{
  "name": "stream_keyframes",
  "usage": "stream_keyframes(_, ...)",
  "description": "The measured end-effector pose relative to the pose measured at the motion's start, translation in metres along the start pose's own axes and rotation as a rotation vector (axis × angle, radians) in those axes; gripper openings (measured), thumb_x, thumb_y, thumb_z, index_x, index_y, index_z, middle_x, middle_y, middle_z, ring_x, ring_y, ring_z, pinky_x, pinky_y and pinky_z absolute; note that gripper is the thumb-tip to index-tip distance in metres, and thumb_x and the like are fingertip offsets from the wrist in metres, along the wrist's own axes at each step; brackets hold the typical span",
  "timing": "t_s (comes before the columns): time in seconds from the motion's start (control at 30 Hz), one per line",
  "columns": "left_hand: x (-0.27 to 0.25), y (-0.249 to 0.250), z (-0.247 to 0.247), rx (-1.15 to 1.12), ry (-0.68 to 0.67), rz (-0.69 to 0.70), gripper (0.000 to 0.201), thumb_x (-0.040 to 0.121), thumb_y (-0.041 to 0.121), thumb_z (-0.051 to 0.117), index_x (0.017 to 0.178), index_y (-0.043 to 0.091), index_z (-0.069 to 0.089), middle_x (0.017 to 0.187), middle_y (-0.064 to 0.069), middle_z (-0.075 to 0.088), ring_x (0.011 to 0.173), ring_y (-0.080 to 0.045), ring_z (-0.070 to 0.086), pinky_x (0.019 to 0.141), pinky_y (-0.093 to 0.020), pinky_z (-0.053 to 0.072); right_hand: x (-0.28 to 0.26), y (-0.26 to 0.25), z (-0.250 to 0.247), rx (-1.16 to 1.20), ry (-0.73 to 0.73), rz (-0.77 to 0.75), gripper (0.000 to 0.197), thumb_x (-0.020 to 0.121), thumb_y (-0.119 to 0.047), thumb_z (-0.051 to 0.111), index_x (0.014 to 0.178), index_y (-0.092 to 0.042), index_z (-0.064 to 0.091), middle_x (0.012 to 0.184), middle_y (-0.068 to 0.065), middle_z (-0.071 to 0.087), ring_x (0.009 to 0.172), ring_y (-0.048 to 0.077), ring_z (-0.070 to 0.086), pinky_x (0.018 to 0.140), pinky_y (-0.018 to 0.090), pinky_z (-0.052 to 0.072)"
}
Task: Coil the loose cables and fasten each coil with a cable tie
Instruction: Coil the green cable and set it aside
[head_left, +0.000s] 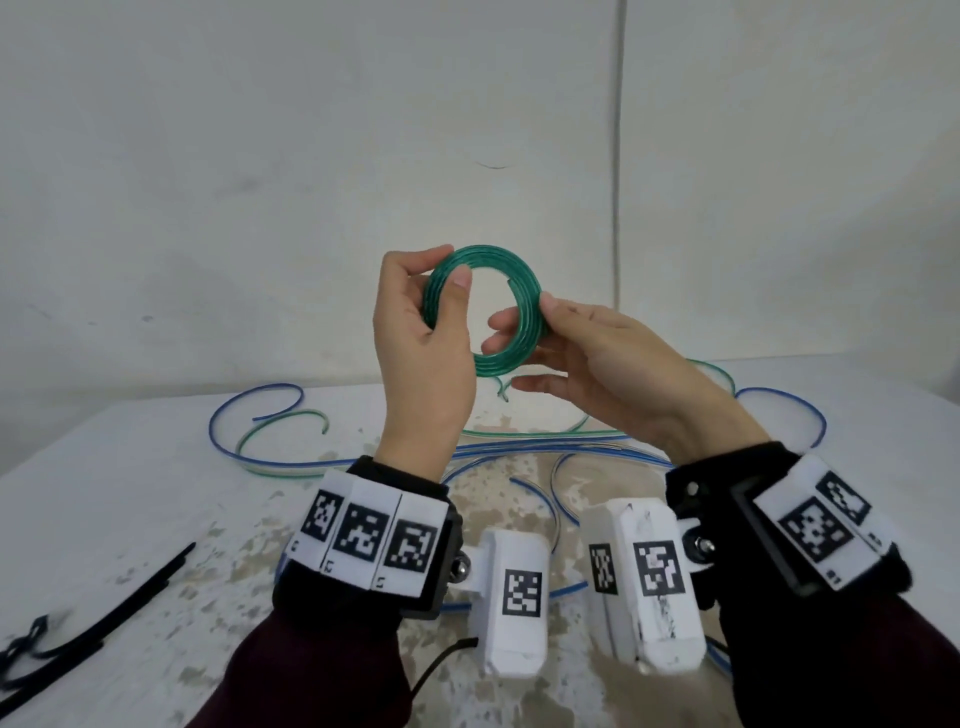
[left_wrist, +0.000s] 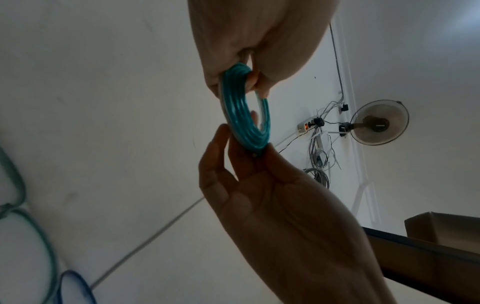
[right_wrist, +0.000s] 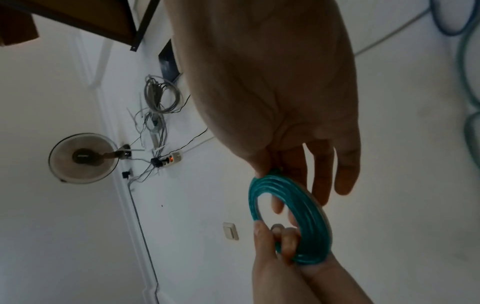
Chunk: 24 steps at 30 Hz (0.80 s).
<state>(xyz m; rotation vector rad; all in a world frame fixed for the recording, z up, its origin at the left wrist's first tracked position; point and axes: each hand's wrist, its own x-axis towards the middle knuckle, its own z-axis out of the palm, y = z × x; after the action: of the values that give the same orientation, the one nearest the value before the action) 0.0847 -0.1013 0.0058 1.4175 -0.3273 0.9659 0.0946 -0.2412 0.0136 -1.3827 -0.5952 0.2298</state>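
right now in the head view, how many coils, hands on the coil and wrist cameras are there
green coil: 1
hands gripping it: 2, left hand and right hand
wrist cameras: 2, left wrist camera and right wrist camera
total: 5
loose cables and black ties overlap too much to count

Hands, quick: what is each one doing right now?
Left hand: grips the left side of the green cable coil.
Right hand: pinches the coil's right side.

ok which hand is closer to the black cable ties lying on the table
Left. The left hand is up at the left side of the green coil, on the same side as the ties at the table's near-left. The right hand holds the coil's right side, farther from them.
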Motion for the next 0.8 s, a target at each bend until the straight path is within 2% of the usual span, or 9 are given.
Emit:
stream_keyframes(0.13, -0.002, 0.011, -0.003, -0.017, -0.046, -0.090, 0.008, 0.095, 0.008, 0.053, 0.102, 0.010, 0.050, 0.067, -0.005, 0.052, 0.053, -0.009, 0.048, 0.058, -0.020, 0.042, 0.005, 0.003, 0.007, 0.185, 0.085, -0.041, 0.037, 0.104, -0.026, 0.029, 0.081, -0.011, 0.053, 0.065, 0.002, 0.062, 0.075, 0.017, 0.062, 0.077, 0.027, 0.053)
stream_keyframes(0.23, -0.003, 0.018, -0.028, 0.040, -0.178, -0.236, 0.007, 0.094, 0.007, 0.055, 0.100, 0.008, 0.051, 0.064, -0.008, 0.058, 0.055, -0.013, 0.058, 0.063, -0.027, 0.052, 0.010, 0.009, 0.012, 0.085, 0.136, -0.043, 0.037, 0.105, -0.026, 0.029, 0.078, -0.012, 0.050, 0.052, -0.006, 0.050, 0.061, 0.014, 0.053, 0.077, 0.027, 0.044)
stream_keyframes(0.3, -0.002, 0.019, -0.060, 0.217, -0.298, -0.255, 0.003, 0.095, 0.013, 0.055, 0.094, 0.011, 0.056, 0.071, -0.008, 0.063, 0.063, -0.015, 0.063, 0.073, -0.032, 0.053, 0.013, 0.017, 0.020, -0.008, 0.126, -0.028, 0.038, 0.104, -0.027, 0.030, 0.076, -0.013, 0.050, 0.048, -0.009, 0.045, 0.056, 0.012, 0.048, 0.076, 0.030, 0.041)
stream_keyframes(0.33, -0.001, 0.020, -0.079, 0.348, -0.358, -0.252, 0.010, 0.096, 0.018, 0.053, 0.091, 0.012, 0.059, 0.075, -0.007, 0.065, 0.067, -0.016, 0.065, 0.076, -0.032, 0.052, 0.014, 0.023, 0.028, -0.031, 0.112, -0.010, 0.038, 0.104, -0.027, 0.031, 0.074, -0.013, 0.050, 0.048, -0.009, 0.043, 0.054, 0.012, 0.047, 0.075, 0.031, 0.040)
stream_keyframes(0.43, 0.005, 0.021, -0.143, 0.723, -0.463, -0.282, 0.022, 0.096, 0.027, 0.053, 0.086, 0.010, 0.063, 0.078, -0.004, 0.066, 0.074, -0.019, 0.066, 0.072, -0.025, 0.048, 0.013, 0.042, 0.058, -0.054, 0.034, 0.051, 0.039, 0.104, -0.028, 0.032, 0.073, -0.012, 0.050, 0.047, -0.009, 0.040, 0.055, 0.014, 0.044, 0.070, 0.028, 0.039)
stream_keyframes(0.5, 0.008, 0.019, -0.189, 0.978, -0.514, -0.361, 0.022, 0.095, 0.029, 0.055, 0.085, 0.011, 0.063, 0.079, -0.004, 0.065, 0.078, -0.021, 0.064, 0.063, -0.021, 0.044, 0.011, 0.053, 0.081, -0.098, -0.052, 0.084, 0.038, 0.103, -0.029, 0.034, 0.074, -0.012, 0.051, 0.047, -0.009, 0.040, 0.057, 0.015, 0.044, 0.067, 0.025, 0.039)
stream_keyframes(0.6, 0.008, 0.014, -0.247, 1.331, -0.610, -0.556, 0.022, 0.094, 0.033, 0.056, 0.096, 0.013, 0.064, 0.094, -0.006, 0.062, 0.089, -0.022, 0.057, 0.070, -0.027, 0.039, 0.010, 0.061, 0.116, -0.149, -0.163, 0.136, 0.037, 0.103, -0.030, 0.036, 0.075, -0.011, 0.052, 0.048, -0.008, 0.040, 0.059, 0.016, 0.043, 0.062, 0.019, 0.041)
stream_keyframes(0.7, 0.000, 0.007, -0.284, 1.490, -0.687, -0.667, 0.024, 0.093, 0.033, 0.057, 0.102, 0.013, 0.065, 0.099, -0.004, 0.057, 0.090, -0.018, 0.051, 0.078, -0.027, 0.040, 0.011, 0.062, 0.144, -0.168, -0.240, 0.164, 0.037, 0.103, -0.030, 0.036, 0.075, -0.011, 0.052, 0.048, -0.008, 0.041, 0.060, 0.017, 0.043, 0.070, 0.027, 0.040)
stream_keyframes(0.8, -0.009, -0.002, -0.299, 1.544, -0.733, -0.740, 0.021, 0.089, 0.032, 0.062, 0.099, 0.014, 0.069, 0.103, -0.004, 0.067, 0.092, -0.020, 0.061, 0.084, -0.032, 0.049, 0.013, 0.062, 0.161, -0.187, -0.305, 0.179, 0.038, 0.103, -0.032, 0.035, 0.076, -0.012, 0.052, 0.051, -0.007, 0.042, 0.061, 0.016, 0.044, 0.074, 0.030, 0.039)
